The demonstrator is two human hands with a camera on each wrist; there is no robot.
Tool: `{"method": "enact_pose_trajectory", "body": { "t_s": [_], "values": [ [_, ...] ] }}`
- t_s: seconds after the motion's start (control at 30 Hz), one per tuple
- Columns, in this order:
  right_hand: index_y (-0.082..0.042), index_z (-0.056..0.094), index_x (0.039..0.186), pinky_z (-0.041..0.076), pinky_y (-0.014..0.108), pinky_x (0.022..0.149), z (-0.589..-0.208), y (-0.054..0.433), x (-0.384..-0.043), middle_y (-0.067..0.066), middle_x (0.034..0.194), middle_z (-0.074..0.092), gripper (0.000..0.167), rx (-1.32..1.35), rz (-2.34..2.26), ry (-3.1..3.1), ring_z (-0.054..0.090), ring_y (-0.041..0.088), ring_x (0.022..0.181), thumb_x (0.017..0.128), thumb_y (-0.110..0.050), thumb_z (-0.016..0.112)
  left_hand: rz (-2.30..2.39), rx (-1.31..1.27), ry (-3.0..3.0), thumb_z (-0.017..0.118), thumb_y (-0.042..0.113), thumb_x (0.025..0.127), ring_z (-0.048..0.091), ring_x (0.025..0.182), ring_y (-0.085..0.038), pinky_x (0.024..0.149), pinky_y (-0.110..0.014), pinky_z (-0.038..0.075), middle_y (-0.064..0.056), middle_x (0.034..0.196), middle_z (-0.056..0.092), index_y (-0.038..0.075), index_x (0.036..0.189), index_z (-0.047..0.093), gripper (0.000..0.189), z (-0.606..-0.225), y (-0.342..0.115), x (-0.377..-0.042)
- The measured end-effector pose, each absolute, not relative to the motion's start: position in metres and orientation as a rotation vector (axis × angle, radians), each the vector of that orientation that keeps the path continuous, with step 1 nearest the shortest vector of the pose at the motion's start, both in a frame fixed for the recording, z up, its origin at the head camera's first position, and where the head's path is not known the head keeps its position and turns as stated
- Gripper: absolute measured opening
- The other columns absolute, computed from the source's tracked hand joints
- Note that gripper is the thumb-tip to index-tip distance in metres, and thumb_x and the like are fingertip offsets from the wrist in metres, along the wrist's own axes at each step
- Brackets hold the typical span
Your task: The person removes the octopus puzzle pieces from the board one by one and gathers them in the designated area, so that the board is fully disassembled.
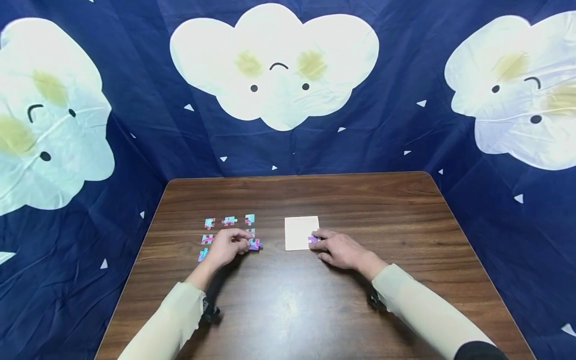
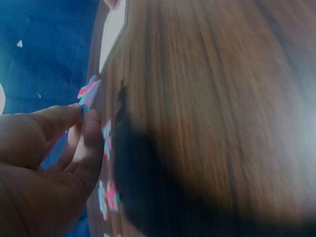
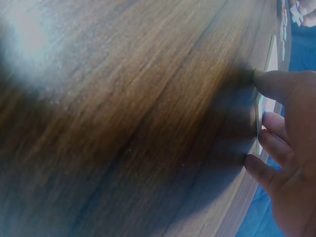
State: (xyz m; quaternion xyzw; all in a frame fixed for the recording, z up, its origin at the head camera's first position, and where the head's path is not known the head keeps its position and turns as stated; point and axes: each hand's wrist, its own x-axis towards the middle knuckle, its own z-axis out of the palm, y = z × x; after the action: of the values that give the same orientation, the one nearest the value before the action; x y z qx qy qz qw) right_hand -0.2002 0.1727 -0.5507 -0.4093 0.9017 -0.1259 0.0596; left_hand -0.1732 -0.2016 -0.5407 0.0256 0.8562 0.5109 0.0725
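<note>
Between the thumb and fingers of my left hand a purple, pink and blue jigsaw puzzle piece is pinched. In the left wrist view that puzzle piece stands tilted above the table. My right hand rests at the right side of a square white puzzle board. Its fingers touch a purple puzzle piece in the board's lower right corner, partly hidden by them. The right thumb touches the board's near edge in the right wrist view.
Several loose puzzle pieces lie in rows around my left hand, some partly covered by it. They rest on a brown wood-grain table. A dark blue cloth with white clouds stands behind and on both sides.
</note>
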Motion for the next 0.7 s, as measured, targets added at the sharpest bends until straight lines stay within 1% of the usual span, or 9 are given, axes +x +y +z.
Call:
{"method": "enact_pose_trajectory", "body": {
  "t_s": [0.13,0.2,0.3,0.37,0.47,0.6,0.7],
  "values": [
    [-0.024,0.070,0.134,0.045,0.046,0.112,-0.548,0.172,-0.200,0.010,0.152,0.053,0.036,-1.252,-0.374,2.725,0.050,0.029,0.141,0.097,-0.027,0.069,1.521,0.068,2.600,0.065,-0.008,0.087,0.064,0.066,-0.014,0.060,-0.027,0.056,-0.015,0.077,0.071,-0.007,0.102,0.075,0.018,-0.541,-0.214,-0.168],
    [-0.024,0.070,0.134,0.045,0.046,0.112,-0.548,0.172,-0.200,0.011,0.152,0.053,0.036,-1.260,-0.375,2.723,0.050,0.030,0.141,0.098,-0.026,0.069,1.483,0.051,2.630,0.065,-0.008,0.086,0.063,0.064,-0.013,0.059,-0.025,0.054,-0.012,0.076,0.071,-0.006,0.102,0.075,0.019,-0.539,-0.219,-0.166],
    [-0.024,0.070,0.133,0.045,0.046,0.112,-0.549,0.172,-0.199,0.011,0.152,0.053,0.036,-1.257,-0.392,2.721,0.050,0.030,0.141,0.097,-0.026,0.069,1.415,-0.003,2.681,0.067,-0.007,0.085,0.064,0.063,-0.015,0.058,-0.024,0.053,-0.009,0.075,0.070,-0.003,0.103,0.076,0.020,-0.538,-0.227,-0.161],
    [-0.024,0.070,0.133,0.045,0.046,0.112,-0.549,0.172,-0.198,0.011,0.152,0.053,0.036,-1.255,-0.406,2.724,0.050,0.030,0.141,0.097,-0.026,0.070,1.362,-0.032,2.723,0.069,-0.005,0.086,0.065,0.062,-0.017,0.058,-0.024,0.053,-0.008,0.075,0.070,-0.001,0.103,0.076,0.019,-0.536,-0.231,-0.160],
    [-0.024,0.071,0.132,0.045,0.046,0.112,-0.549,0.172,-0.198,0.011,0.152,0.053,0.035,-1.253,-0.419,2.726,0.050,0.030,0.141,0.097,-0.026,0.070,1.281,-0.055,2.771,0.071,-0.002,0.087,0.066,0.063,-0.017,0.059,-0.025,0.053,-0.006,0.076,0.071,0.001,0.103,0.077,0.018,-0.533,-0.235,-0.158],
    [-0.024,0.071,0.132,0.045,0.046,0.111,-0.549,0.173,-0.198,0.011,0.151,0.053,0.035,-1.259,-0.426,2.729,0.050,0.029,0.141,0.097,-0.025,0.070,1.138,-0.051,2.841,0.071,0.000,0.085,0.063,0.066,-0.012,0.064,-0.027,0.050,-0.003,0.078,0.072,0.004,0.101,0.079,0.018,-0.533,-0.242,-0.158],
    [-0.024,0.072,0.131,0.046,0.046,0.111,-0.549,0.173,-0.198,0.011,0.151,0.054,0.035,-1.259,-0.432,2.731,0.051,0.029,0.141,0.096,-0.025,0.070,1.020,-0.030,2.918,0.072,0.002,0.083,0.059,0.070,-0.013,0.069,-0.031,0.048,0.000,0.079,0.072,0.007,0.096,0.079,0.016,-0.536,-0.246,-0.157]
  ]
}}
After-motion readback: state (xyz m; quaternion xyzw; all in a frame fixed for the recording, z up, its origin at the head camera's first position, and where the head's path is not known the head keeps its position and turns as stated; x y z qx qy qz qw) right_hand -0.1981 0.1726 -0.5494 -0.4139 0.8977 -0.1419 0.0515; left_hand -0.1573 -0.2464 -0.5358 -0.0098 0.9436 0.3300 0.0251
